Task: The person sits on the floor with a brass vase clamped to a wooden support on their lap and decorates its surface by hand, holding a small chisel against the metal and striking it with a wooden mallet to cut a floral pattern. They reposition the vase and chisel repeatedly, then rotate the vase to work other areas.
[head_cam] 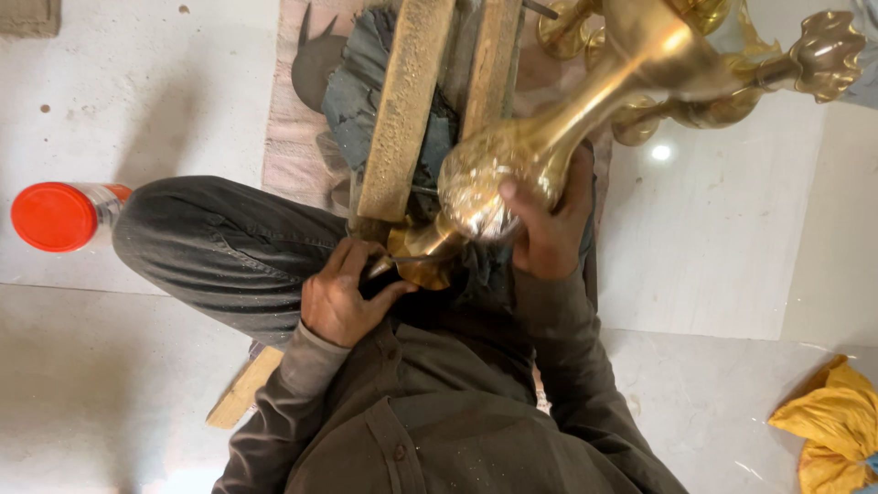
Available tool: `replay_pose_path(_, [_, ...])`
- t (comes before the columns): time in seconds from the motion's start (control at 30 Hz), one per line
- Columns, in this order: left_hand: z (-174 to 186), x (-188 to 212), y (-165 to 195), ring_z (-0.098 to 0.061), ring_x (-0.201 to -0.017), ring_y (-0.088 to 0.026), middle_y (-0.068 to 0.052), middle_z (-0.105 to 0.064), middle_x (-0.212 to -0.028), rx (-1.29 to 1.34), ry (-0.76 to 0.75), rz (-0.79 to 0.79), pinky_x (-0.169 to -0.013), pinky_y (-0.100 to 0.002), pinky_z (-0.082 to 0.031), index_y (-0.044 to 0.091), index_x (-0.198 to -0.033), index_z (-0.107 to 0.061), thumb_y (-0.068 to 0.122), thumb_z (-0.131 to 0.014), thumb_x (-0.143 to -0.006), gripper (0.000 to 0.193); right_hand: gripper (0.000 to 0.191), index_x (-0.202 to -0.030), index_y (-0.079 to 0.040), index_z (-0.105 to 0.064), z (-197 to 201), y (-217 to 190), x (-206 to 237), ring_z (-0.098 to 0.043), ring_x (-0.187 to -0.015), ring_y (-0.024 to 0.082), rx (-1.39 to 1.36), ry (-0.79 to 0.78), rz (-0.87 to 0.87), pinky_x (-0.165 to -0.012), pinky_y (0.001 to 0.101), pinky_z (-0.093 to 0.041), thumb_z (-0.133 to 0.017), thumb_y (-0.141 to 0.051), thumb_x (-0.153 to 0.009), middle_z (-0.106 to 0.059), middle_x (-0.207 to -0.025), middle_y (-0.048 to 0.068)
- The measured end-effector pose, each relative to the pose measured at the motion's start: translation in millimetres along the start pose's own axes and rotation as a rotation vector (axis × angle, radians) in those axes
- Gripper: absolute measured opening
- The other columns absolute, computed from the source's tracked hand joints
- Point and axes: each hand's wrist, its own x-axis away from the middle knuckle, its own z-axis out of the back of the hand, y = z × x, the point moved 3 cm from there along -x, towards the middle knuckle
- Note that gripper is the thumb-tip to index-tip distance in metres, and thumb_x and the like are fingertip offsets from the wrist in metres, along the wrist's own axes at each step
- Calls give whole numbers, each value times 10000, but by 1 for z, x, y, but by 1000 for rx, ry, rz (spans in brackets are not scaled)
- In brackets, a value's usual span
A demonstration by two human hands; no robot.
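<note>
We've got the brass lamp stand [512, 165] propped on wooden blocks [407, 101] over our lap, right hand [549, 233] gripping its bulb, left hand [343, 297] pinching what looks like a small tool [402, 261] against the base, red-lidded jar [59, 215] sitting off on the floor [137, 91].

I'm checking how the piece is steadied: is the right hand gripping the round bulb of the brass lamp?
Yes, the right hand wraps around the bulb of the brass lamp.

A shiny brass lamp stand [540, 151] lies tilted, its stem running toward two o'clock, round bulb low at centre, flared base [422, 249] at seven o'clock.
</note>
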Motion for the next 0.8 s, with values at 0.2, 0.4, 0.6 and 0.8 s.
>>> replay_pose_path(0.2, [-1,-19,6,-729,-771,-301,-123,-697,-951,36,24,-39,-643,-399,-609,2,-951,-701,430,-962,-662,579,634,-1418,60,-508,0,23,-65,-629,-1106,264,-255,-105,-260,-943,394,-561,-751,-190,-889,-632,-1209,143])
replay_pose_path(0.4, [-7,-14,8,-711,-716,-296,-100,-691,-899,9,36,-48,-595,-410,-582,23,-869,-706,427,-963,-639,531,735,-1506,14,-417,15,14,-27,-628,-1211,279,26,-108,-38,-1030,413,-560,-730,-195,-874,-598,-1319,149])
replay_pose_path(0.6, [-12,12,1,-722,-743,-282,-49,-718,-983,22,-13,-56,-589,-388,-573,73,-957,-757,311,-898,-765,336,937,-1645,-90,-293,16,21,61,-510,-1363,277,113,-77,437,-1163,463,-479,-817,-258,-887,-459,-1525,143])
replay_pose_path(0.8, [-13,16,-1,-715,-727,-303,-54,-712,-954,-20,-3,-9,-574,-402,-565,65,-903,-738,413,-875,-771,397,972,-1557,-116,-302,20,25,96,-480,-1471,369,11,-103,590,-1172,496,-487,-873,-293,-791,-424,-1551,177])
